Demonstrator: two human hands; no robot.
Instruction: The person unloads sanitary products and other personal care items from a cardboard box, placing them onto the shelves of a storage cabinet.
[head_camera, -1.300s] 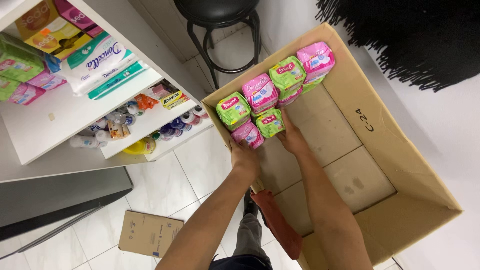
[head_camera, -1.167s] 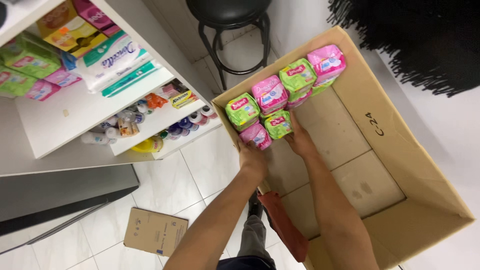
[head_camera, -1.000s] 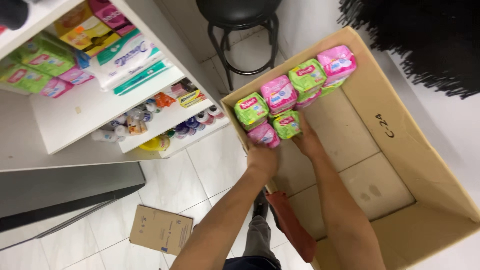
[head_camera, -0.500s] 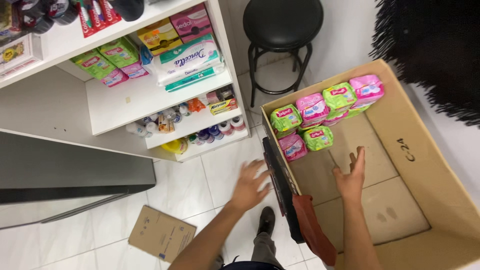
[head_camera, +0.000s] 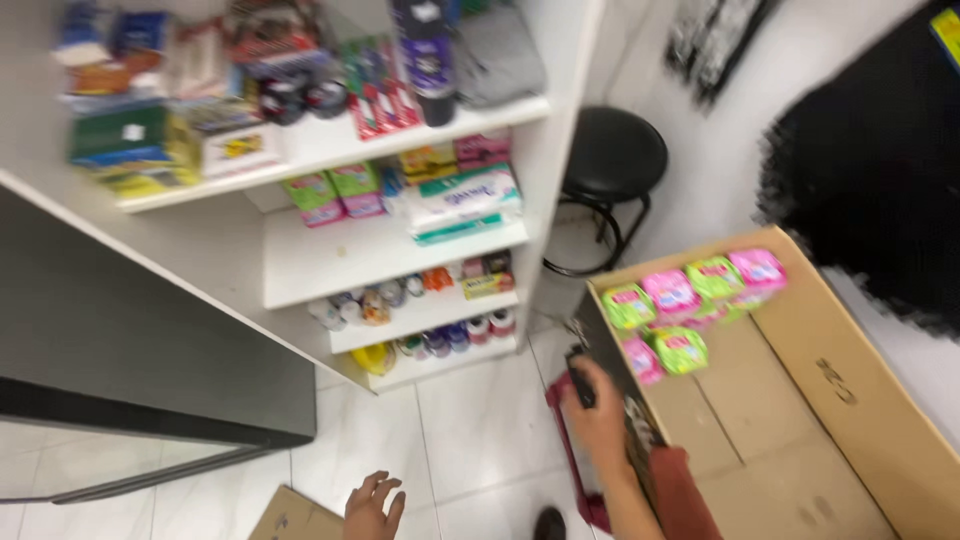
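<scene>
Both hands have come off the pink and green packets stacked at the far end of the cardboard box: the right hand now grips the box's near wall, the left hand hangs spread and empty above the tiled floor.

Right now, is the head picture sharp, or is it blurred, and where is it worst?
Head view: motion blur everywhere; shelf goods smeared most. Pink and green packs in the cardboard box and both hands, right and left, are soft. Light is even, no glare.
</scene>
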